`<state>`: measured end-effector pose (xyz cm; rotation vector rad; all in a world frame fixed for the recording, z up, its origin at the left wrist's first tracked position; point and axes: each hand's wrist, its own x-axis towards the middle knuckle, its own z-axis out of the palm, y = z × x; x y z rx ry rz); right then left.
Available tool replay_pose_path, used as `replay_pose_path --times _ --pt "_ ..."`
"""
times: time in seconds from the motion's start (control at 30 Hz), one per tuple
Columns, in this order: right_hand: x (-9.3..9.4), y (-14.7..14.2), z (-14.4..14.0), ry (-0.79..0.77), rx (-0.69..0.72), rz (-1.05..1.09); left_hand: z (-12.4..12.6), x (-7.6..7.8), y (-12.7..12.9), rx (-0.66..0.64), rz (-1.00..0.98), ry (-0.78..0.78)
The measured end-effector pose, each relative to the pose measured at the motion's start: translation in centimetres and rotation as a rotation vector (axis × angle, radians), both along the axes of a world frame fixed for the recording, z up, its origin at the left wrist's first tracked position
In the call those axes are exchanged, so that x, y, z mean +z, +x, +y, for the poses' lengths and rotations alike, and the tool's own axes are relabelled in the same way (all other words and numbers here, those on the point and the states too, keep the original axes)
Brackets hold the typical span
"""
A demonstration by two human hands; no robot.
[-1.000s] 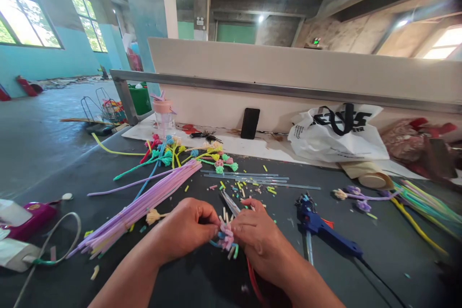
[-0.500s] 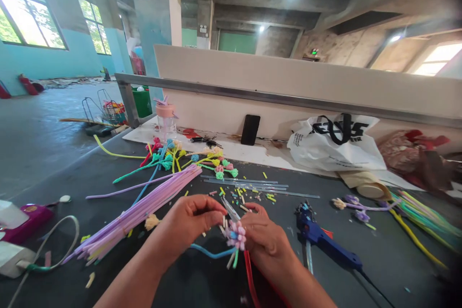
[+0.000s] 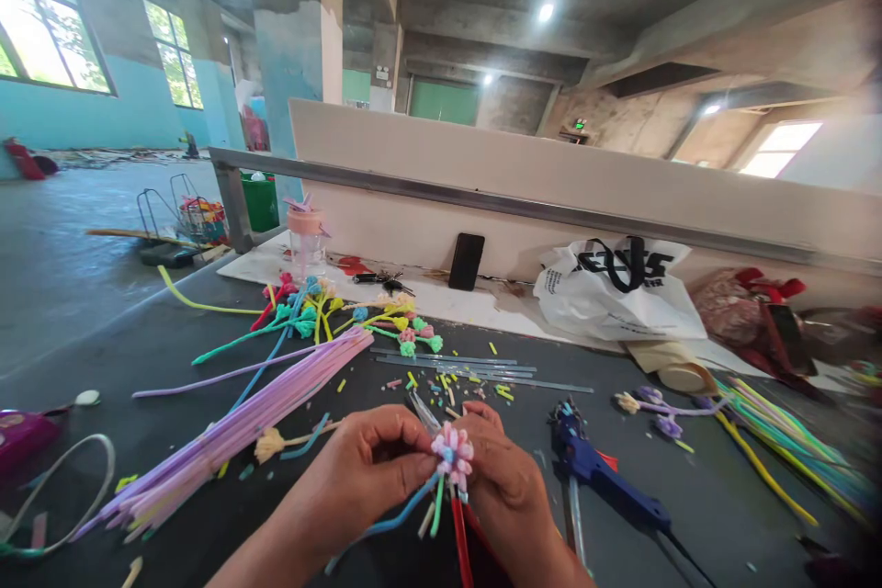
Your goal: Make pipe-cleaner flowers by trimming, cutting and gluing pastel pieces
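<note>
My left hand [image 3: 390,455] is closed, thumb and fingers pinching the left side of a small pink-and-lilac pipe-cleaner flower [image 3: 455,457] with a blue centre. Fluffy stems, including a blue stem [image 3: 403,514] and a green stem [image 3: 437,507], hang below the flower. On the other side, my right hand [image 3: 510,469] is curled round a pair of pliers; its red handles [image 3: 460,537] run down beside the palm and its silver jaws [image 3: 424,411] point away above the flower. The right fingers also lie against the flower, partly hidden. Small cut pieces [image 3: 475,386] lie just beyond both hands.
Left of the hands lies a bundle of lilac pipe cleaners [image 3: 254,427], with finished coloured flowers [image 3: 310,308] behind. Clear glue sticks [image 3: 482,369] lie beyond. A blue glue gun [image 3: 606,478] is on the right. A phone [image 3: 467,261], bottle [image 3: 307,234] and white bag [image 3: 616,289] stand at the back.
My left fingers have moved from beside the pliers' jaws down to the flower's edge. The flower now faces me more squarely. The whole view has shifted slightly.
</note>
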<state>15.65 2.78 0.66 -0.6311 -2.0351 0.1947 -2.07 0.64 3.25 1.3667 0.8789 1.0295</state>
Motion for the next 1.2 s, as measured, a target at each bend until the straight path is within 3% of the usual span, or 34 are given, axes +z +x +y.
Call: replay_pose_path --times 0.17,0.37,0.53,0.83,1.2 --pt "-0.2 0.1 0.1 0.001 -0.002 -0.03 0.0 0.0 0.3 0.066 -0.05 -0.053" --pt "0.0 0.3 -0.4 0.039 -0.053 -0.107 -0.1 -0.1 0.4 0.028 -0.06 -0.065" --pt "0.7 0.0 -0.7 0.089 -0.079 -0.138 0.0 -0.6 0.5 0.049 -0.15 -0.184" --pt "1.0 -0.2 -0.6 0.186 -0.129 -0.14 0.2 -0.8 0.5 0.074 -0.105 -0.223" --pt "0.0 0.0 -0.4 0.093 -0.078 -0.141 0.3 -0.6 0.7 0.089 -0.026 -0.226"
